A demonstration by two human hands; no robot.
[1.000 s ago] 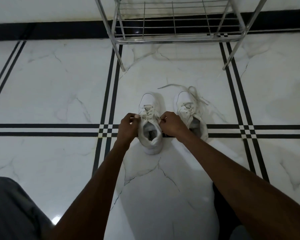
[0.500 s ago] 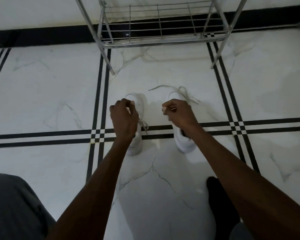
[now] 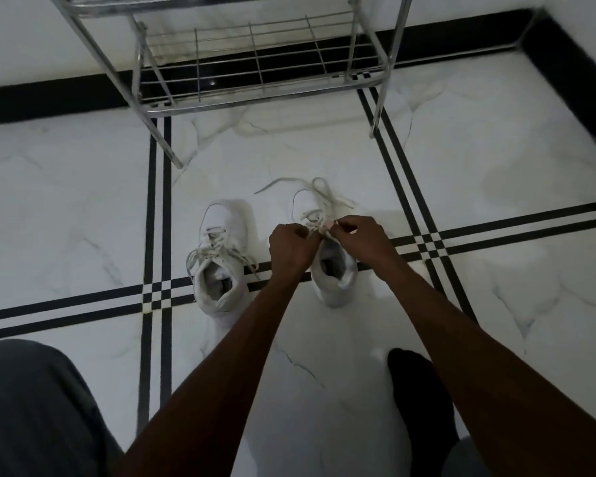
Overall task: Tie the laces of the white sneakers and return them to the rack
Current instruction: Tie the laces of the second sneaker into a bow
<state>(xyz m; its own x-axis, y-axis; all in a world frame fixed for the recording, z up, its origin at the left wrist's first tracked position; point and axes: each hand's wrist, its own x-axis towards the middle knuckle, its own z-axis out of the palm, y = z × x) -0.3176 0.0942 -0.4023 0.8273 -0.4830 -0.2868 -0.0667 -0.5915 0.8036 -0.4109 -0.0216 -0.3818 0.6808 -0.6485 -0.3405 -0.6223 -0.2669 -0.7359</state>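
Two white sneakers stand side by side on the marble floor, toes pointing away from me. The left sneaker (image 3: 221, 256) has its laces in a loose bow across the tongue, and no hand touches it. Over the right sneaker (image 3: 334, 270) both hands meet: my left hand (image 3: 291, 246) and my right hand (image 3: 358, 235) each pinch its laces (image 3: 315, 215) near the top eyelets. Loose lace ends trail on the floor past the toe. The metal wire shoe rack (image 3: 255, 74) stands beyond the shoes with nothing on its lowest shelf.
The floor is white marble with black double stripes (image 3: 159, 235) crossing under the shoes. A black skirting (image 3: 565, 56) runs along the white wall and turns a corner at the right. My grey-trousered knee (image 3: 38, 407) is bottom left; my dark-socked foot (image 3: 420, 394) rests lower right.
Both hands have left the left sneaker, whose laces now lie in a bow, and have moved right onto the right sneaker's laces. The view has shifted closer to the rack.
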